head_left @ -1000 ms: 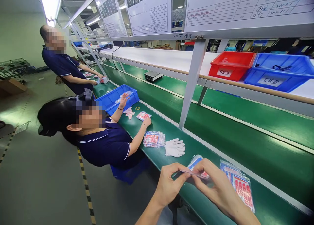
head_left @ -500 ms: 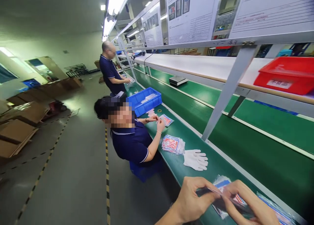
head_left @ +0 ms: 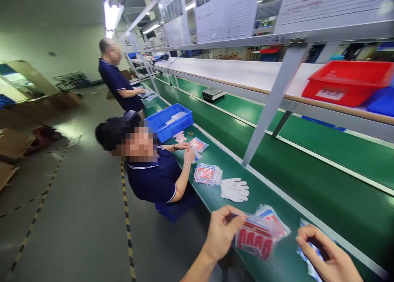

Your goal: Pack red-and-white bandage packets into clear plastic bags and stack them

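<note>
My left hand (head_left: 226, 230) pinches a clear plastic packet (head_left: 255, 237) with red print by its edge, between thumb and fingers. The packet hangs tilted over the bench and partly covers a pile of similar packets (head_left: 273, 218). At the lower right, my right hand (head_left: 328, 253) has thumb and forefinger drawn together over blue-and-white packets (head_left: 310, 269). Whether its fingertips grip one of these is hidden. Beyond the pile, a white glove (head_left: 234, 189) lies flat on the green bench.
A seated co-worker (head_left: 163, 175) handles a packet beside a packet stack (head_left: 207, 174) and a blue crate (head_left: 172, 122). Another person (head_left: 118, 76) stands farther back. A slanted metal post (head_left: 273, 101) rises at the bench edge; a red bin (head_left: 344, 83) sits on the shelf.
My right hand has let go of the packet and moved right to the other packets. My left hand keeps hold, and the packet's printed face now shows. The view has shifted right.
</note>
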Tool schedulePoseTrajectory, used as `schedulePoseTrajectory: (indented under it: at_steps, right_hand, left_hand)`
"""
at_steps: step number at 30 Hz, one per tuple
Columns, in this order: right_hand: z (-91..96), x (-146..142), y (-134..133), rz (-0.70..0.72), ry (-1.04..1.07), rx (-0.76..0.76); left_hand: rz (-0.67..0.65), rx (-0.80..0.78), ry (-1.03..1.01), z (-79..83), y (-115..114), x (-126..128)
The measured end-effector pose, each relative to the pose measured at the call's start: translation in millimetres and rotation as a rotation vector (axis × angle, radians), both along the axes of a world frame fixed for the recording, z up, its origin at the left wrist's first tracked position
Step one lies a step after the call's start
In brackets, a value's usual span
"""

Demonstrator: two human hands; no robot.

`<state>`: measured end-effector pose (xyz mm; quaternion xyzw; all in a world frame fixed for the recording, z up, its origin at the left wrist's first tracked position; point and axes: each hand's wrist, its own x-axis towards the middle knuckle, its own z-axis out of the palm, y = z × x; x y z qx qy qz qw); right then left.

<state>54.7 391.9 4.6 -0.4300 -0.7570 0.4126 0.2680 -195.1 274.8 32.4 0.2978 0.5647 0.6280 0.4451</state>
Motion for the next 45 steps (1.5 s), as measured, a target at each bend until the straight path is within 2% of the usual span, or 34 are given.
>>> schedulePoseTrajectory:
  at_steps: [2,5,7,8,11,13,16,18,20,25,27,30,35,41,45]
  right_hand:
    - [-12.7,6.6,-10.6,-0.023,0.073,-0.12]
    - [-32.9,3.9,-40.5,0.072,0.199,-0.415]
    - [-50.8,5.3,-53.8,0.032,0.272,-0.584]
    - [-61.7,11.5,-55.2,-0.037,0.304,-0.631]
    - [-100.4,59.4,-39.9,-0.334,0.316,-0.62]
    - [-127.1,106.5,-20.8,-0.508,0.192,-0.549]
    - [-161.7,162.9,4.7,-0.654,-0.062,-0.445]
    - [-180.4,173.2,14.5,-0.694,-0.164,-0.391]
    - [-196.7,158.7,18.9,-0.671,-0.228,-0.343]
    - [-231.1,73.0,29.3,-0.431,-0.248,-0.252]
    - [-241.3,49.9,39.4,-0.375,-0.265,-0.219]
    - [-250.9,40.8,56.6,-0.318,-0.298,-0.234]
    - [-251.2,52.2,68.2,-0.286,-0.325,-0.276]
    - [-235.0,53.9,61.2,-0.412,-0.304,-0.226]
    - [-212.1,47.4,51.8,-0.41,-0.227,-0.215]
  left_hand:
    - [0.009,-0.014,-0.093,-10.8,7.1,5.6]
    - [-0.116,-0.052,-0.128,-30.2,19.8,27.7]
    - [-0.224,-0.091,-0.137,-48.0,26.4,46.2]
    - [-0.256,-0.121,-0.135,-58.6,28.4,54.4]
    - [-0.305,-0.248,-0.104,-94.3,27.7,69.0]
    - [-0.366,-0.336,-0.087,-116.3,21.7,70.2]
    - [-0.441,-0.428,-0.068,-139.1,8.3,66.6]
    - [-0.46,-0.464,-0.059,-146.8,0.0,65.2]
    - [-0.463,-0.492,-0.056,-150.3,-5.5,65.7]
    - [-0.436,-0.547,-0.064,-150.9,-8.2,71.0]
    - [-0.435,-0.549,-0.078,-150.6,-8.0,71.4]
    - [-0.427,-0.544,-0.099,-151.2,-8.9,68.1]
    - [-0.386,-0.553,-0.106,-156.0,-10.0,59.6]
    - [-0.401,-0.558,-0.103,-159.3,-5.5,61.0]
    - [-0.404,-0.505,-0.134,-157.5,8.4,68.5]
